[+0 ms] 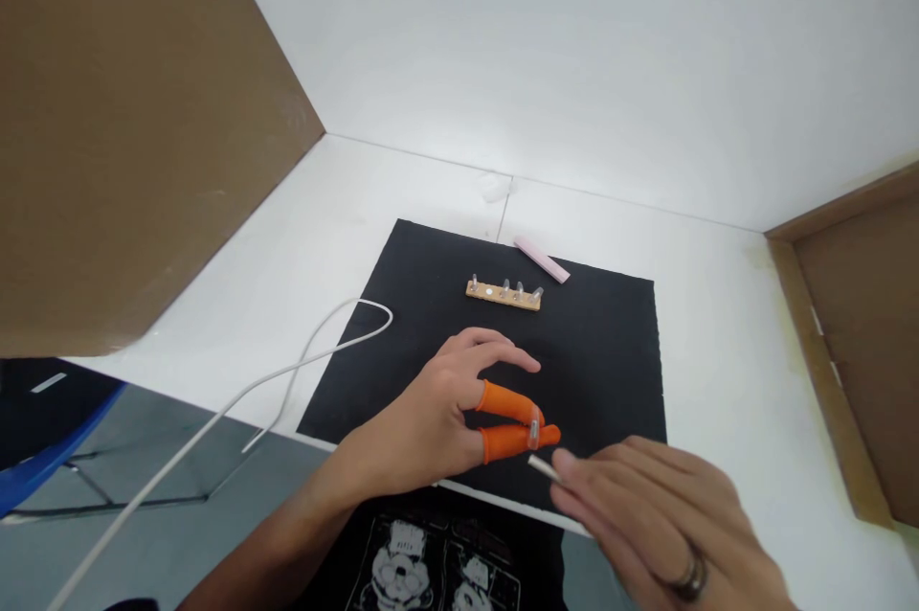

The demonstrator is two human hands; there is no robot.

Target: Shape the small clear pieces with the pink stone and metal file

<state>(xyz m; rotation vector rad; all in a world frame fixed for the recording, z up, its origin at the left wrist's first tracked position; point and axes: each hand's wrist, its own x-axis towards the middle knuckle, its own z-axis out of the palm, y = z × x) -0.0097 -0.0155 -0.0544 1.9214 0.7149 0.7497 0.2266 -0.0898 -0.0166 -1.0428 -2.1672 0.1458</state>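
Note:
Orange finger cots [511, 399] cover the thumb and index finger of my left hand [449, 400]. Those two fingertips pinch a small clear false nail tip [534, 432], while the other fingers stretch forward. My right hand [661, 515], with a ring on one finger, is closed around a thin pale stick [544, 468]. The stick's end is close to the nail tip, with a small gap between them. Beyond my hands, a narrow wooden strip [511, 296] holds several clear nail tips upright, plus a white dot where no tip stands.
Black mat [431, 305] lies on the white table [707, 333]. A pink bar, perhaps a nail file [541, 260], overlaps its far edge. Near the wall is a translucent piece [494, 187]. White cable [302, 363] loops over the left edge. Brown boards [144, 132] flank the workspace.

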